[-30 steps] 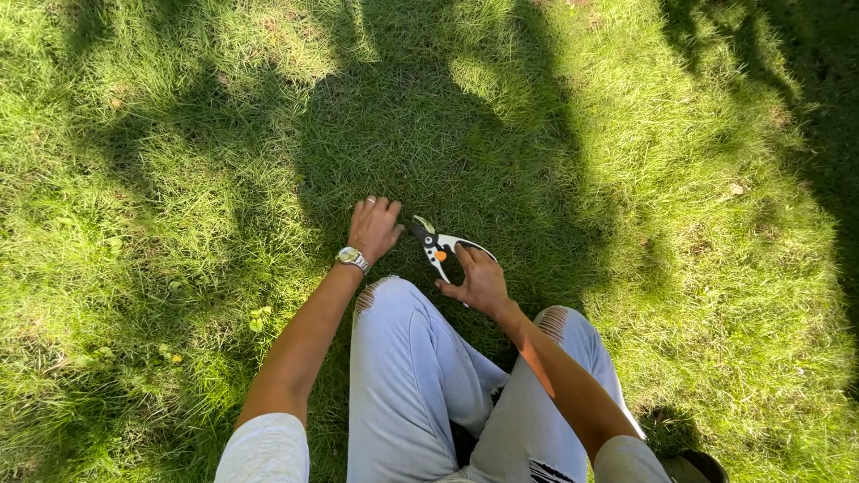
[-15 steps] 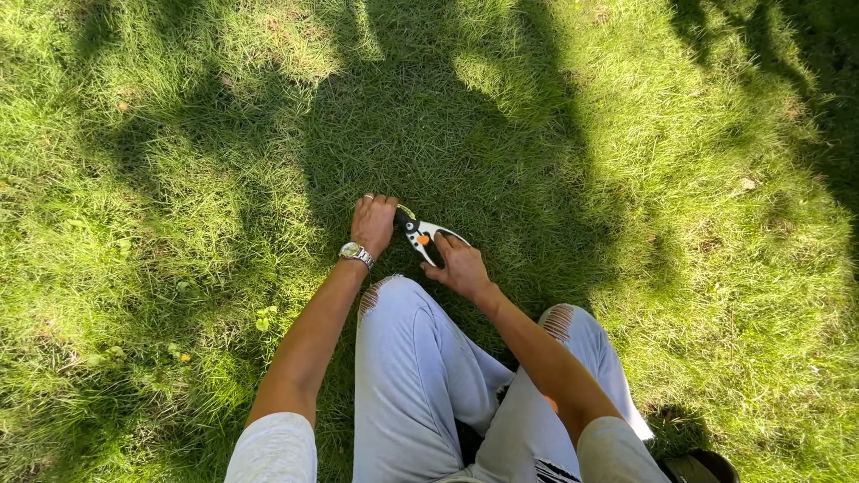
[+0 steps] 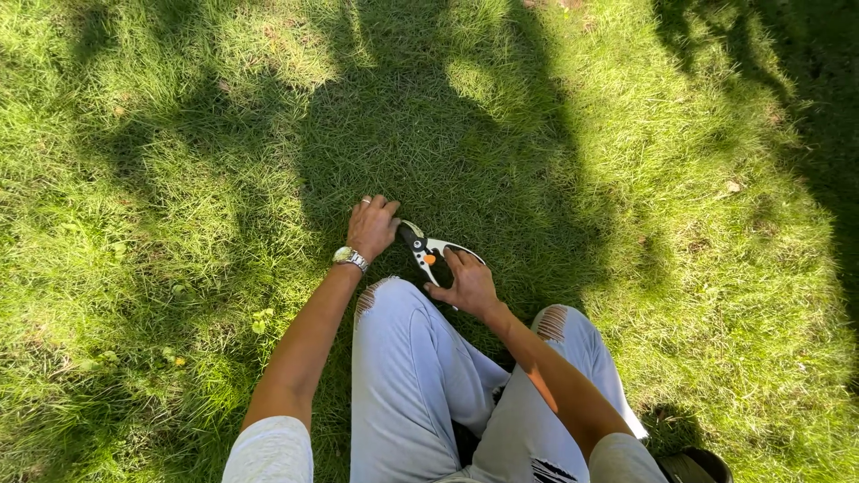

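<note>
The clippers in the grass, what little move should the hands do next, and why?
Probably a small squeeze of the right hand to close the pruning shears. Their handles look spread, the blade tip points into the grass right beside the left hand, and that hand is pressed down on the blades of grass there. Fingers should stay clear of the tip.

Strong sunlight fell on the grass [image 3: 179, 206], which showed bright, nearly washed-out patches at the upper left and centre top. A broad dark shadow [image 3: 420, 143] covered the middle of the lawn, and another darkened the upper right corner. The sunlit forearms cast hard-edged shade. The picture was sharp throughout, with the wide lens bending the view slightly toward the edges.
</note>
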